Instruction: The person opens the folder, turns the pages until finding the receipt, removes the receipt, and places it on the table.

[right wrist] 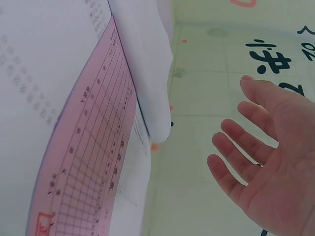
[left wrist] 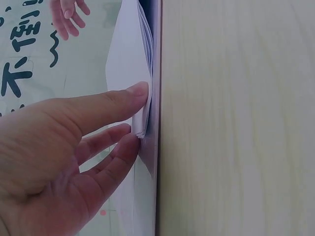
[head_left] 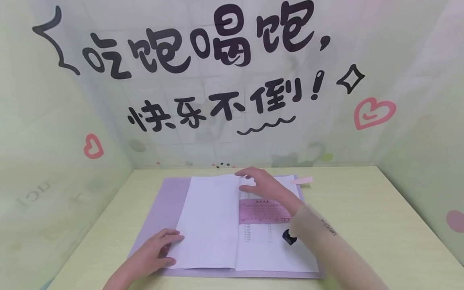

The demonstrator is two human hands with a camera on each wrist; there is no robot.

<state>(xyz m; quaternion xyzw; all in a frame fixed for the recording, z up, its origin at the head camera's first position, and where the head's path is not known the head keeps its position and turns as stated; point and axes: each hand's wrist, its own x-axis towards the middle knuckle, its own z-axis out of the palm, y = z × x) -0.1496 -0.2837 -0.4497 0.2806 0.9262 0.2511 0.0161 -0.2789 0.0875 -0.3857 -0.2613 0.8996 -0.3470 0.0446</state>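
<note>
An open booklet (head_left: 208,221) lies in a purple folder (head_left: 168,205). Its left page is blank white. A pink printed form (head_left: 262,211) crosses the right page (head_left: 275,253), with lines of small print beneath it. My left hand (head_left: 157,249) holds the lower left corner of the left-hand pages (left wrist: 129,54); in the left wrist view the thumb and fingertips come together around that corner. Over the upper end of the booklet, near the fold, hovers my right hand (head_left: 259,183). Its fingers are loosely bent and hold nothing, apart from the paper in the right wrist view.
The folder lies on a pale wood-grain table (head_left: 362,225). A pink tab (head_left: 301,181) sticks out at the upper right of the booklet. A black patch (head_left: 289,237) shows on the right page beside the sleeve (head_left: 326,241). Printed wall sheets (head_left: 195,153) enclose the back and sides.
</note>
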